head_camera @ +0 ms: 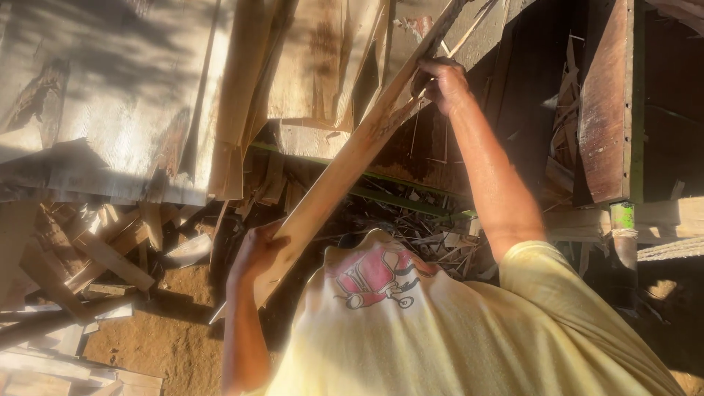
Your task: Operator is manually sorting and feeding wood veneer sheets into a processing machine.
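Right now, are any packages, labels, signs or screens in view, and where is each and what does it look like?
No packages, signs or screens show.
Shirt print: red and white picture on the pale yellow shirt, low in the middle.
Green band: bright green wrap round a post at the right; whether it is a label cannot be told.
Otherwise only a wooden strip, held by the left hand and right hand.

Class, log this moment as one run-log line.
left hand: grips long pale wooden strip near end | right hand: grips far end | below: wood scraps
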